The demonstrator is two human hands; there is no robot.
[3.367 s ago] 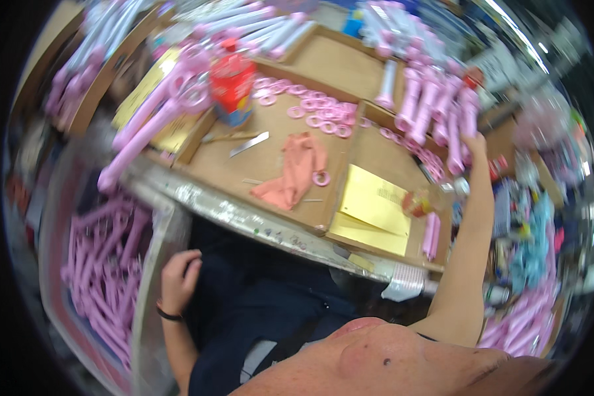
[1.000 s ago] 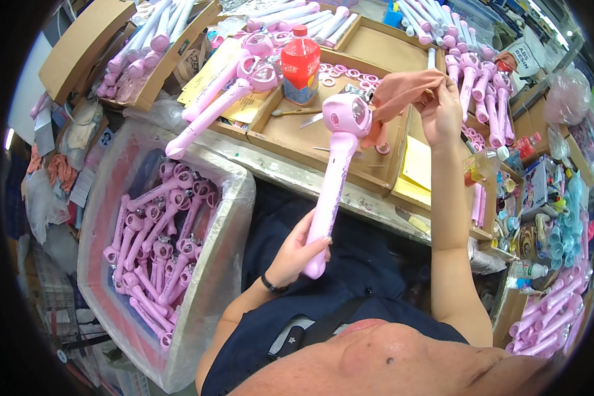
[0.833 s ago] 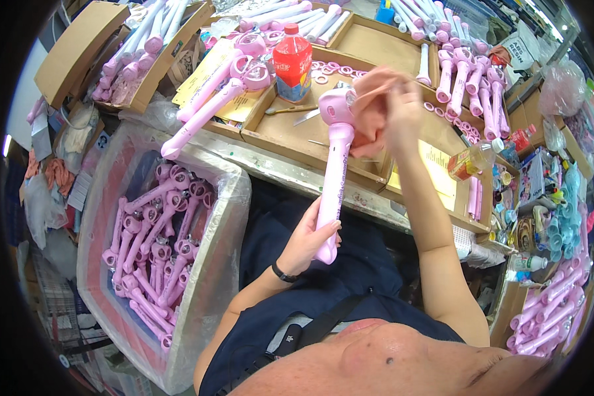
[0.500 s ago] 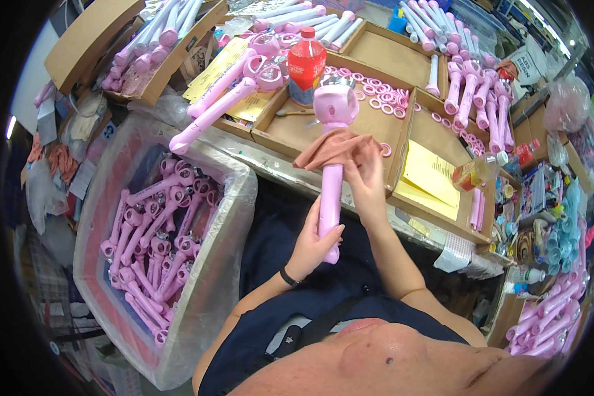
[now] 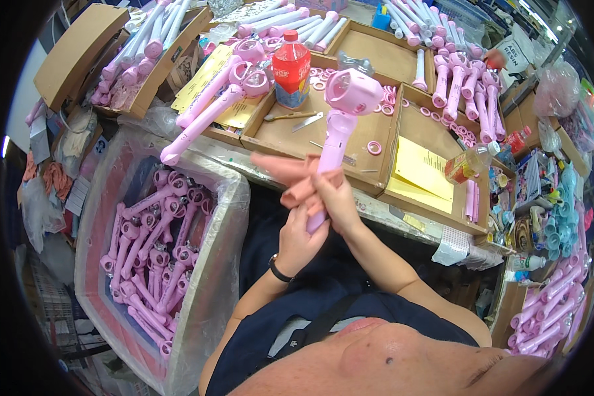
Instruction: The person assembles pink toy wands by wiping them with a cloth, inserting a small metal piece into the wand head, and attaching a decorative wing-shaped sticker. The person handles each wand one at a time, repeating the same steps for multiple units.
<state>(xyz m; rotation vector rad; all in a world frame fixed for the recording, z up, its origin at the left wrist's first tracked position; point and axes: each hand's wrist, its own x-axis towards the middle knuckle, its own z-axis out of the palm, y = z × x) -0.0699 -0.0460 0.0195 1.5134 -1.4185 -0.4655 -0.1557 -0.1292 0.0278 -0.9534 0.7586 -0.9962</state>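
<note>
A pink plastic wand (image 5: 335, 138) with a rounded head tilts up and to the right in front of me, over the front edge of the workbench. Its lower end is in my left hand (image 5: 298, 243), fingers wrapped round it. Just above, my right hand (image 5: 338, 203) grips a salmon-coloured cloth (image 5: 301, 187) against the handle. The cloth bunches around the lower handle and a loose flap sticks out to the left. Both hands nearly touch, and they hide the tip of the handle in part.
A lined bin (image 5: 212, 284) at left holds many pink wands (image 5: 153, 245). On the bench are cardboard trays (image 5: 270, 140) with pink rings, a red-labelled bottle (image 5: 291, 69), yellow paper (image 5: 424, 173) and a bottle with yellowish liquid (image 5: 467, 164). Two wands (image 5: 201, 124) lie across the bench edge.
My right hand and the cloth have slid from below the wand's head down the handle to my left hand. The wand has turned and now leans further right.
</note>
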